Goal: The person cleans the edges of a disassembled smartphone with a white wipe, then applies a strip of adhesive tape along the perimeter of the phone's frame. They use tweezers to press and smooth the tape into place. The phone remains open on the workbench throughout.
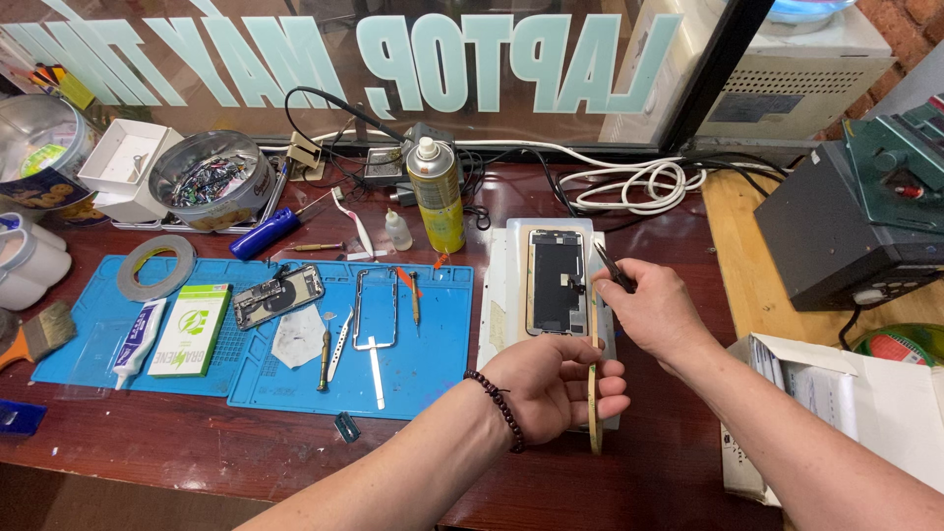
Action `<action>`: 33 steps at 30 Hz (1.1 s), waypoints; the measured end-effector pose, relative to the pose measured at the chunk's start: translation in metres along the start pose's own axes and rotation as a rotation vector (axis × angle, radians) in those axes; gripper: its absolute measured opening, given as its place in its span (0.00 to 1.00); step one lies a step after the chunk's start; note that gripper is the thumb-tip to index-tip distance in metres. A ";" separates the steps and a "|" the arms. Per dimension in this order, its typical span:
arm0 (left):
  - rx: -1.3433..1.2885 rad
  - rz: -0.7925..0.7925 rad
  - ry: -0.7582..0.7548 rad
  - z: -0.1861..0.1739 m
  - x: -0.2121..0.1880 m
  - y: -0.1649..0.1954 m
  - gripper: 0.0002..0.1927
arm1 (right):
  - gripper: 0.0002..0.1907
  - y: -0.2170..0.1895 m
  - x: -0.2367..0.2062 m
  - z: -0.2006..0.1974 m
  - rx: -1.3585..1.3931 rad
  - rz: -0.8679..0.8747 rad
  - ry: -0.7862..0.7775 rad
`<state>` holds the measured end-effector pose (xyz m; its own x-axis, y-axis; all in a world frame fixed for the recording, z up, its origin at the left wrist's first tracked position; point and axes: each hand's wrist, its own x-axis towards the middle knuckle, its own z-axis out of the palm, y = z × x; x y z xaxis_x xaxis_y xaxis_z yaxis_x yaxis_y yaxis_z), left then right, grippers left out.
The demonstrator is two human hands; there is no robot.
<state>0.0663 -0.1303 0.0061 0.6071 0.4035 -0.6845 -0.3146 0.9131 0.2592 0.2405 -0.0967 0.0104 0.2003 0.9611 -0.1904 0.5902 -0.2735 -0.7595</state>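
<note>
My left hand (pixel 556 385) pinches a thin, long yellowish strip (pixel 593 393) that stands upright near the table's front edge. My right hand (pixel 657 313) grips dark tweezers (pixel 611 265), whose tips touch the strip's upper end. Just beyond both hands a phone screen panel (pixel 556 281) lies face down on a grey metal plate (pixel 501 295).
A blue work mat (pixel 433 364) at left carries an opened phone body (pixel 278 296), a metal frame (pixel 376 307), small tools, a green box (pixel 191 329) and a tape roll (pixel 155 266). A yellow spray can (pixel 437 196), a tin of parts (pixel 209 180), cables and a dark machine (pixel 854 216) stand behind. An open cardboard box (pixel 836 393) sits at right.
</note>
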 end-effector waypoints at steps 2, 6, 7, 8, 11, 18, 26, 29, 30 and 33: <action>0.038 -0.001 0.026 0.000 0.002 -0.002 0.09 | 0.13 0.001 -0.002 0.000 -0.005 0.004 0.014; 0.073 -0.010 0.076 -0.001 0.007 0.000 0.09 | 0.13 0.004 -0.003 0.002 0.016 -0.068 0.055; 0.070 -0.019 0.088 -0.001 0.008 0.000 0.09 | 0.13 0.004 -0.003 0.003 0.003 -0.058 0.060; 0.065 -0.015 0.083 -0.001 0.009 0.000 0.09 | 0.13 0.005 -0.002 0.004 -0.010 -0.048 0.068; 0.051 -0.010 0.085 -0.001 0.013 0.001 0.10 | 0.13 0.005 0.001 0.003 -0.048 -0.084 0.087; 0.102 -0.009 0.159 0.005 0.022 0.000 0.10 | 0.13 0.006 0.008 0.008 -0.084 -0.132 0.093; 0.278 0.085 0.416 0.034 0.004 0.001 0.08 | 0.13 0.007 0.010 0.010 -0.099 -0.214 0.134; 0.347 0.118 0.454 0.041 -0.003 0.001 0.08 | 0.12 0.005 0.008 0.010 -0.118 -0.175 0.112; 0.375 0.123 0.463 0.042 -0.005 0.001 0.09 | 0.12 0.005 0.008 0.009 -0.133 -0.160 0.102; 0.405 0.127 0.482 0.045 -0.006 0.003 0.09 | 0.12 0.004 0.008 0.010 -0.142 -0.182 0.126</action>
<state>0.0941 -0.1275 0.0417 0.1577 0.5249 -0.8365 -0.0051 0.8475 0.5308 0.2367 -0.0895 -0.0002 0.1716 0.9848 0.0271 0.7274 -0.1081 -0.6777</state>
